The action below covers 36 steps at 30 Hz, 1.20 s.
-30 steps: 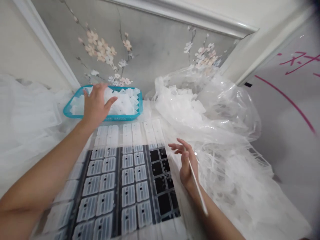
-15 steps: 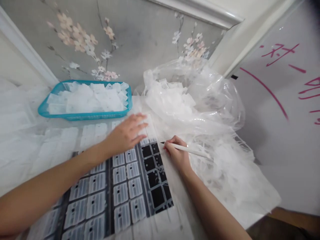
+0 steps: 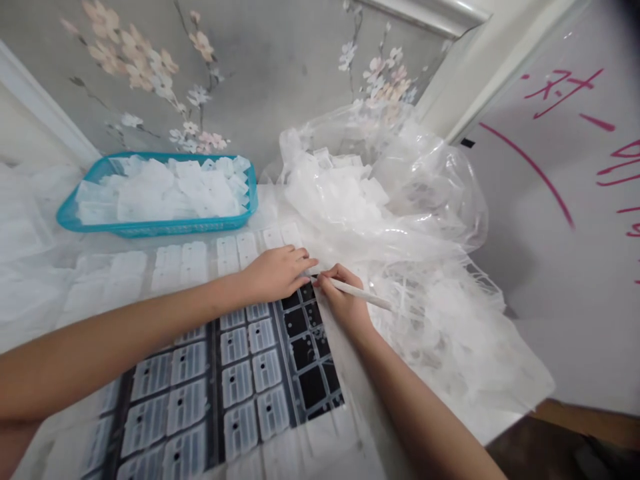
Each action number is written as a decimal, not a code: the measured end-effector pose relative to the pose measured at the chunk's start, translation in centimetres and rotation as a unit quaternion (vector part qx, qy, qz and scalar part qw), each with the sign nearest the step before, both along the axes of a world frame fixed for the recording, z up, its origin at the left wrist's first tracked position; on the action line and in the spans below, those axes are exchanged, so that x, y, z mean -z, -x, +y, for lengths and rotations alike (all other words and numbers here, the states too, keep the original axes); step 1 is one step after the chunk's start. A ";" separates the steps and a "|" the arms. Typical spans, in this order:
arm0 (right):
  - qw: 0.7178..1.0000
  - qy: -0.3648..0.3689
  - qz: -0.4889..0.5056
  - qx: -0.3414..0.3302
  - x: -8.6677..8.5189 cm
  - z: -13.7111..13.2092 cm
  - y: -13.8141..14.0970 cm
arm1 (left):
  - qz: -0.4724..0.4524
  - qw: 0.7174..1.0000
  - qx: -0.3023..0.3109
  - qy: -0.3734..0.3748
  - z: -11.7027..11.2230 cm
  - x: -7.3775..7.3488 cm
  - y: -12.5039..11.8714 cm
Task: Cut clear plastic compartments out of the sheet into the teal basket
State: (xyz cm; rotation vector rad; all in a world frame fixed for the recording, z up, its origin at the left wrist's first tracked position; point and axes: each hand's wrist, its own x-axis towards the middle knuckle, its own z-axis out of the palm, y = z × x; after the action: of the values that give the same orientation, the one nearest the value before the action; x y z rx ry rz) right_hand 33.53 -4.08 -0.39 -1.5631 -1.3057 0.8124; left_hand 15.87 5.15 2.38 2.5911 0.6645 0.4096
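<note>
White stick (image 3: 363, 294), pinched pen-like by the right hand (image 3: 349, 303), likely for precision, at the black grid's (image 3: 313, 387) far corner; left hand (image 3: 280, 272) overhanging it (grasp unclear).

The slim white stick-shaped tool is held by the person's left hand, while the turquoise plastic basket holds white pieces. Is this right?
Not quite: the head view shows the slim white stick-shaped tool held by the right hand, not the left hand. The turquoise plastic basket does hold white pieces.
</note>
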 end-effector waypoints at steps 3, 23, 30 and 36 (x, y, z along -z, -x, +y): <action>1.000 0.009 -0.014 0.003 -0.2 0.2 0.1 | -0.011 1.000 -0.004 -0.002 -0.1 0.1 -1.0; 0.997 0.012 0.078 -0.007 -1.0 -0.6 2.2 | -0.308 0.865 -0.098 0.383 3.9 -4.9 3.1; 0.997 0.035 0.054 -0.035 0.0 -0.3 3.2 | 0.114 0.990 -0.011 0.083 3.1 -2.8 3.0; 0.998 0.032 0.037 -0.032 -0.1 -0.2 3.2 | 0.199 0.980 0.017 -0.013 2.3 -2.7 2.7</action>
State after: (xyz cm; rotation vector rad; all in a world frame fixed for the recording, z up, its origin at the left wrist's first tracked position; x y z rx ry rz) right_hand 30.33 -4.29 -0.32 -1.5330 -1.2920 0.9509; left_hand 13.21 7.41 5.08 2.7296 0.7448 -0.1192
